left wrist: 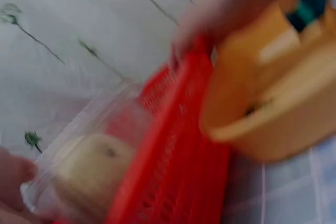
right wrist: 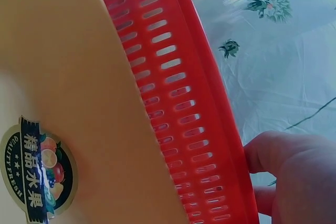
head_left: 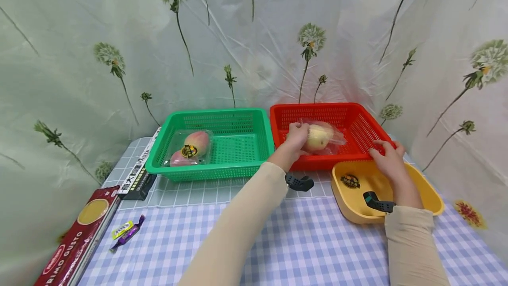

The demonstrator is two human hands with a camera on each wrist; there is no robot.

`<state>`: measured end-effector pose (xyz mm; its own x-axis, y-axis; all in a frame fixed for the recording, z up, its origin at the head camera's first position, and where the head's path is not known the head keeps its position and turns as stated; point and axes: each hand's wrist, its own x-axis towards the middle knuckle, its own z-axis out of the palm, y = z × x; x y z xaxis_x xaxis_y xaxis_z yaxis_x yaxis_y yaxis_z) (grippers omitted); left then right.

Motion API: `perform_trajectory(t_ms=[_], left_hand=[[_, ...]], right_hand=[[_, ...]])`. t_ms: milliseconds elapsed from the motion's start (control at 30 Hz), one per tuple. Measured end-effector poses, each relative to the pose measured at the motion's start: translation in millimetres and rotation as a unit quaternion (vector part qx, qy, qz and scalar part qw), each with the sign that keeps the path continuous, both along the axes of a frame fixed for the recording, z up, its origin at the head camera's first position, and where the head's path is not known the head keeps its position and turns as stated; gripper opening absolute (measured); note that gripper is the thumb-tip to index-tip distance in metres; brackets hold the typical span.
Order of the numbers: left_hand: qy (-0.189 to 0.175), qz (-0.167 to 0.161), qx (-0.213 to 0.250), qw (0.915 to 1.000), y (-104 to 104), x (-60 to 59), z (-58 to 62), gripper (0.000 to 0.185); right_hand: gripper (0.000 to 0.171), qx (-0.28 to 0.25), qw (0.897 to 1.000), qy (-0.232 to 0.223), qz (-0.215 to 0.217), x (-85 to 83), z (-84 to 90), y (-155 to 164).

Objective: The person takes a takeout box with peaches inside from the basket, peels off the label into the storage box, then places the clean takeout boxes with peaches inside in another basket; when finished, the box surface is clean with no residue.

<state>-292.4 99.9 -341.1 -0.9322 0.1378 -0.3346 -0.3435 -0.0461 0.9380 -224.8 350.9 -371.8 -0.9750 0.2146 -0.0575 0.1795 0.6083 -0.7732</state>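
My left hand (head_left: 295, 141) holds a clear plastic pack of fruit (head_left: 319, 137) by its left side, inside the front of the red basket (head_left: 317, 161). A round, pale yellow fruit shows through the plastic in the head and left wrist views, with something reddish behind it. At the basket's front right corner, my right hand (head_left: 390, 167) grips the red rim, fingertips against it in the right wrist view. Beneath that forearm stands a yellow tub (head_left: 355, 206) with a round black fruit sticker (right wrist: 39, 174) on its inside. The left wrist view is blurred.
A green basket (head_left: 216, 172) stands left of the red one, with a clear pack of pinkish fruit (head_left: 194, 144) in it. A pasta box (head_left: 139, 175), a dark red packet (head_left: 79, 237) and wrapped sweets (head_left: 128, 233) lie at the left. A patterned curtain (head_left: 246, 47) hangs behind.
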Motion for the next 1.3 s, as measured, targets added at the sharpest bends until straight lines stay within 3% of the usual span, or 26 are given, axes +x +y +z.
perform_trajectory(t_ms=[133,333,467,567,767,867,1100,1167,1300], left_hand=[[0.004,-0.028,-0.105,0.9940,1.9,-9.0,-8.2,0.049],[0.027,-0.068,-0.192,0.9788,1.6,-10.2,-15.6,0.058],[0.065,-0.086,-0.300,0.9478,5.0,-1.6,-14.1,0.078],[0.087,-0.096,-0.376,0.9173,8.9,3.5,-13.3,0.075],[0.122,-0.114,-0.417,0.8933,13.8,6.8,-12.5,0.060],[0.144,-0.131,-0.442,0.8757,15.9,5.5,-11.6,0.059],[0.169,-0.190,-0.434,0.8644,16.4,1.2,-13.0,0.058],[0.189,-0.189,-0.438,0.8584,16.8,0.1,-13.5,0.056],[0.227,-0.154,-0.451,0.8492,19.3,-1.4,-14.1,0.054]], right_hand=[[0.063,0.006,1.000,-0.002,0.002,0.5,-0.1,0.0],[0.062,0.007,1.000,-0.004,0.000,2.4,-2.1,-1.3],[0.061,0.008,1.000,-0.008,0.000,1.8,-3.0,-2.5],[0.062,0.004,1.000,-0.010,0.001,1.3,-4.0,-4.5],[0.061,0.001,1.000,-0.005,-0.001,1.2,-3.5,-4.2],[0.061,0.002,1.000,-0.003,-0.002,1.2,-1.4,-2.9],[0.061,0.005,1.000,-0.005,-0.008,-0.2,-0.3,-2.2],[0.061,0.007,1.000,-0.006,-0.009,-0.2,-0.1,-2.4],[0.062,0.007,1.000,-0.007,-0.009,-0.4,1.6,-1.1]])
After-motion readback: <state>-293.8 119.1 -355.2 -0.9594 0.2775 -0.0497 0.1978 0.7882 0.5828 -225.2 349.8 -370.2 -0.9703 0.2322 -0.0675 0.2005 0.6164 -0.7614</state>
